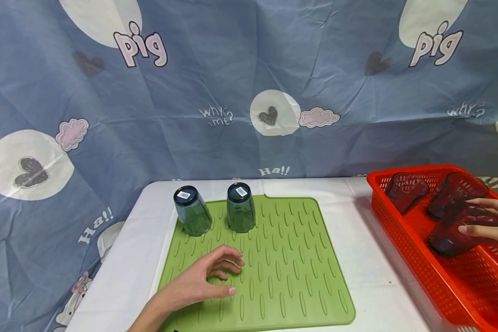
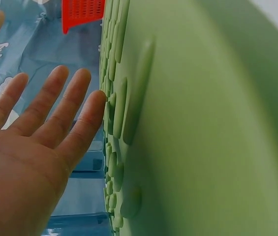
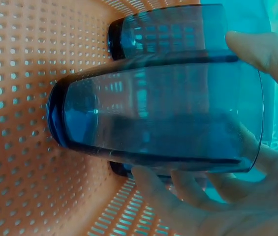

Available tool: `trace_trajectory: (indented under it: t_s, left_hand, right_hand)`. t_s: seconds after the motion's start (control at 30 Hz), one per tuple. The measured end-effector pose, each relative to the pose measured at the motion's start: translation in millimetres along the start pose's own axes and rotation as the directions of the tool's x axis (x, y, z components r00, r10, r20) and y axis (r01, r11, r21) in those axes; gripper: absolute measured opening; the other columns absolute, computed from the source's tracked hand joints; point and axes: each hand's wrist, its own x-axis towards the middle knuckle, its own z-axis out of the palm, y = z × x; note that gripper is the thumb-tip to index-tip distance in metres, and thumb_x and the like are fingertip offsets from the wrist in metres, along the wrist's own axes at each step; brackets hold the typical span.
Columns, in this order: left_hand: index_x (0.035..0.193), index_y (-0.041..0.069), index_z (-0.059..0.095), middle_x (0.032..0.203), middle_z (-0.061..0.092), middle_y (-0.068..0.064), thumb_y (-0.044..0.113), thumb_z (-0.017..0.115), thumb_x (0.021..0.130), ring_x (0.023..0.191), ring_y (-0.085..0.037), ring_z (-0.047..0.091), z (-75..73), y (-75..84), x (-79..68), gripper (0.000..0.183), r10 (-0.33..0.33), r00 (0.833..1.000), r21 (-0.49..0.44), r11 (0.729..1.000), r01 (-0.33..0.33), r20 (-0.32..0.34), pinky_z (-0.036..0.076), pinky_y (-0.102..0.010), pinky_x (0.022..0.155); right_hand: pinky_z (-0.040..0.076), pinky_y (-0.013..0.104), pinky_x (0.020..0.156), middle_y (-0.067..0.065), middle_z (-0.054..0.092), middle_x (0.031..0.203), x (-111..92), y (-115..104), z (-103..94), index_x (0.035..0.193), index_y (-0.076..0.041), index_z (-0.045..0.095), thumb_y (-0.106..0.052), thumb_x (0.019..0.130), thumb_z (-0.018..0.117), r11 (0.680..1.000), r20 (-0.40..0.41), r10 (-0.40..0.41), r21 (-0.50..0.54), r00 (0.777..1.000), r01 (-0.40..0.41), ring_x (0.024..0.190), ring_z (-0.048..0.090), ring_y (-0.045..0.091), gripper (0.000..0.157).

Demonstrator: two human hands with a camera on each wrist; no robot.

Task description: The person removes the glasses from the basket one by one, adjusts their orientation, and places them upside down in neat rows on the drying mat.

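Note:
My right hand (image 1: 495,221) grips a tinted drinking glass (image 1: 456,234) inside the red basket (image 1: 408,265). In the right wrist view, the thumb lies on one side of this glass (image 3: 153,108) and the fingers on the other. The glass tilts, its base toward the basket floor. Two more glasses stand behind it, a smaller-looking one (image 1: 406,191) at the corner and another (image 1: 458,190) beside it. My left hand (image 1: 197,281) hovers over the green mat (image 1: 294,258), fingers loosely bent and holding nothing. Its palm (image 2: 20,167) shows in the left wrist view.
Two blue-green glasses, one at the left (image 1: 193,212) and one to its right (image 1: 241,210), stand upside down at the mat's back left. A white table (image 1: 369,258) lies under mat and basket. Behind hangs a blue printed cloth (image 1: 216,69).

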Motion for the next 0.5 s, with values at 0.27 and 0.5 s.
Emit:
trace_trajectory:
  t_s: [0.27, 0.5]
  left_hand:
    - [0.135, 0.005, 0.047, 0.13, 0.054, -0.017, 0.01, 0.071, 0.09, 0.117, -0.036, 0.055, -0.2, -0.5, 0.8, 0.052, -0.018, 1.0, -0.003, 1.0, 0.018, -0.003, 0.049, -0.039, 0.096]
    - [0.134, 0.004, 0.047, 0.128, 0.055, -0.019, 0.008, 0.07, 0.09, 0.116, -0.037, 0.055, -0.9, -1.0, 0.4, 0.05, 0.009, 1.0, 0.01, 1.0, -0.009, -0.007, 0.048, -0.039, 0.097]
  right_hand:
    - [0.057, 0.046, 0.056, 0.049, 0.019, 0.142, -1.4, -3.3, -1.7, 0.152, 0.008, 0.018, -0.03, 0.084, 0.079, 0.993, -0.05, 0.032, -0.111, 0.998, -0.037, 0.09, 0.06, 0.048, 0.099]
    - [0.052, 0.061, 0.072, 0.038, 0.043, 0.137, -2.7, -6.6, -0.5, 0.151, 0.003, 0.03, -0.026, 0.085, 0.077, 0.991, -0.13, 0.007, -0.133, 0.992, -0.025, 0.115, 0.046, 0.059, 0.086]
